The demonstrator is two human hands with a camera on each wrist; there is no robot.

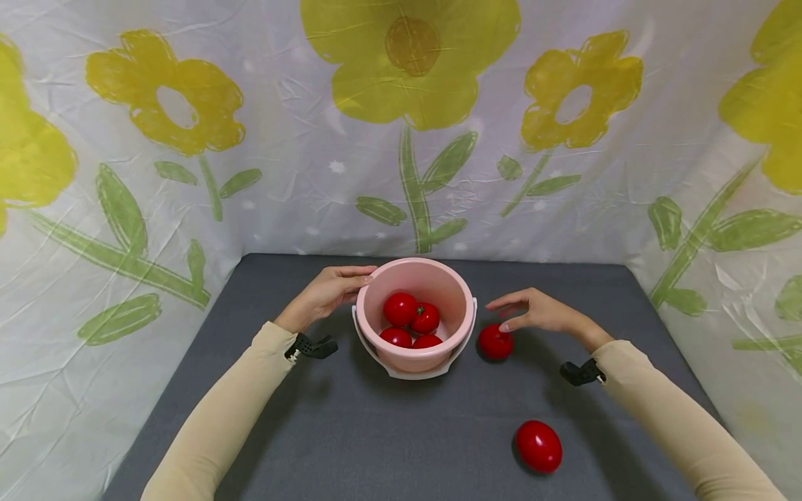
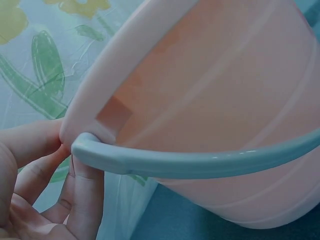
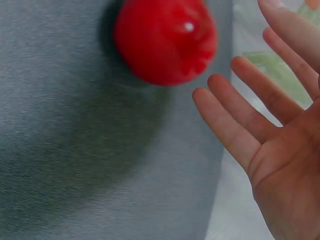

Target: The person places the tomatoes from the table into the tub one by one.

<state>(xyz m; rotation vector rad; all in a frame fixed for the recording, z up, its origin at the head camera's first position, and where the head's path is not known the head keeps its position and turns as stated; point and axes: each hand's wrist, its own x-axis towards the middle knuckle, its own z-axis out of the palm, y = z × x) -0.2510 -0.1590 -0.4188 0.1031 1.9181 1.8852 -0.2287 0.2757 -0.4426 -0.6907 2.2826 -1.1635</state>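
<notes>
A pink bucket (image 1: 420,358) with a white handle (image 2: 200,165) stands upright on the table. Several red tomatoes (image 1: 399,309) lie inside it; a green stem shows on one. At the bucket's left side, my left hand (image 1: 328,292) pinches the rim by the handle joint, its thumb and fingertips visible in the left wrist view. To the right of the bucket is another tomato (image 1: 495,342). Just over it hovers my right hand (image 1: 539,311), fingers spread and palm empty. In the right wrist view a gap shows between those fingers and the tomato (image 3: 165,40).
One more smooth red tomato (image 1: 539,447) lies nearer the front right. A dark grey cloth (image 1: 376,438) covers the table. Flower-printed curtains (image 1: 282,174) hang at the back and along both sides.
</notes>
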